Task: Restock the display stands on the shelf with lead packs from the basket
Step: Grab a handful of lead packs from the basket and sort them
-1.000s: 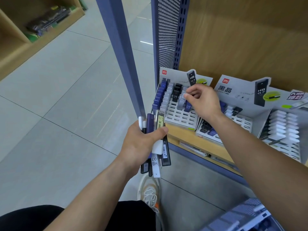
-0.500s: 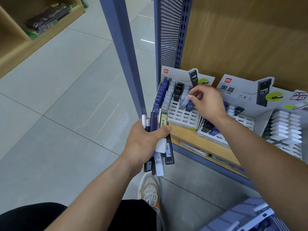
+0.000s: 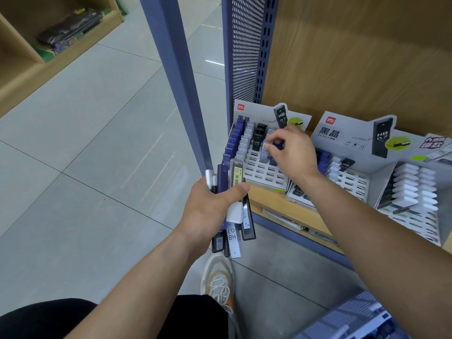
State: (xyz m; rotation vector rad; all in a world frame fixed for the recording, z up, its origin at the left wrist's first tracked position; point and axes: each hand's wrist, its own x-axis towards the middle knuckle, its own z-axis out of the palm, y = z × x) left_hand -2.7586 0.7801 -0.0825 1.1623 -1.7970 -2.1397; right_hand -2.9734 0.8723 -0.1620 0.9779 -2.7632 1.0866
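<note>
Left hand (image 3: 210, 206) grips a bundle of lead packs (image 3: 236, 177); right hand (image 3: 292, 152) over the left display stand (image 3: 259, 172), grip apparently pinching a blue pack (image 3: 278, 145)

Three white slotted stands sit side by side on the wooden shelf (image 3: 276, 201), tilted back under printed header cards. The left stand (image 3: 259, 173) holds a blue column of packs at its left edge, white ones beside it and a few black; its near slots are open. The right hand (image 3: 293, 152) pinches a blue pack (image 3: 278, 145) at its far rows. The left hand (image 3: 208, 206) grips a bundle of slim packs (image 3: 235, 176), upright, near the shelf's left end. The blue-grey basket (image 3: 362, 319) lies at near right.
</note>
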